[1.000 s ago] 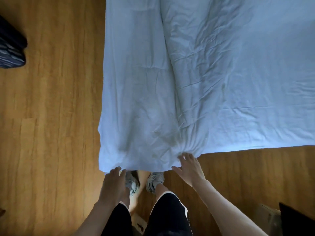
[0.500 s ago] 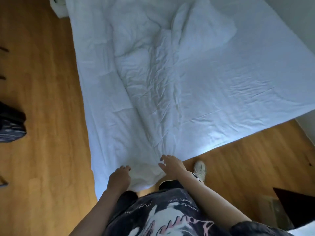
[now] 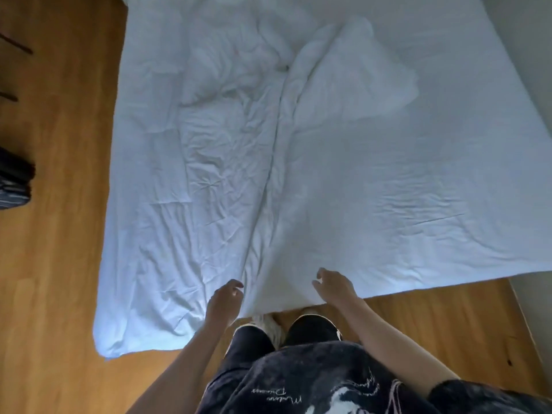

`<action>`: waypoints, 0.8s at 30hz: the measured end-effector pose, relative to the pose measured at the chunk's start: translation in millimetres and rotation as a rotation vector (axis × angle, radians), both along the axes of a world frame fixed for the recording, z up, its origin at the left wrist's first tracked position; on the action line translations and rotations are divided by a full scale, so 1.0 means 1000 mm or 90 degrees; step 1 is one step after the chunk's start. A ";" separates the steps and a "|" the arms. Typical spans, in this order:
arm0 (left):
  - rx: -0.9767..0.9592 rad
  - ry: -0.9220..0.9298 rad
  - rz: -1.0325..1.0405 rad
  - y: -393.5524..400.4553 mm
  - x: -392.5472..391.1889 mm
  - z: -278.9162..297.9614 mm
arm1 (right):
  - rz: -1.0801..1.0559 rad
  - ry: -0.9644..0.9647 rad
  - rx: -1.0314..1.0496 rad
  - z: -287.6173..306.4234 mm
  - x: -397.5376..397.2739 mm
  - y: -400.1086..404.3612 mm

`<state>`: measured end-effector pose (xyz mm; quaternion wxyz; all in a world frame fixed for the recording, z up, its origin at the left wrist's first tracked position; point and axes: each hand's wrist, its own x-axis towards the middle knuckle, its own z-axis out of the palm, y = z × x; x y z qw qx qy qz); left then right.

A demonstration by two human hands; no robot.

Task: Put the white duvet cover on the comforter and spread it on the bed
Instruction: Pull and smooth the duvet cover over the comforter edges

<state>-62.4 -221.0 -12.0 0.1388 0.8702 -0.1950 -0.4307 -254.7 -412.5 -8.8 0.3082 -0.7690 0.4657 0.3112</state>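
The white duvet cover [image 3: 313,180] is lying spread over the bed, its near edge hanging toward the wooden floor [image 3: 53,264], with a bunched lump, probably the comforter [image 3: 298,73], sitting near the far end. The left hand [image 3: 224,303] and right hand [image 3: 334,286] are hovering at that near edge, fingers loosely curled and grasping nothing.

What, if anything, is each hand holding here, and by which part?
Nothing is plainly held. The left hand and right hand hover with loosely curled fingers over the near edge of the white duvet cover; no pinch of the fabric shows.
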 end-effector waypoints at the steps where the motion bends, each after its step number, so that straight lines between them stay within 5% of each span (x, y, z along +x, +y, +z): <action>1: -0.008 0.013 -0.010 -0.014 0.000 -0.001 | 0.009 0.012 0.013 -0.001 0.004 -0.007; 9: -0.017 0.008 -0.079 -0.074 0.059 -0.013 | 0.042 -0.007 0.085 -0.005 0.059 -0.033; 18: -0.037 -0.086 -0.069 -0.158 0.109 -0.013 | 0.106 0.018 0.006 -0.013 0.095 -0.156; 24: -0.081 -0.153 -0.017 -0.274 0.117 -0.065 | 0.343 0.022 -0.095 -0.093 0.157 -0.298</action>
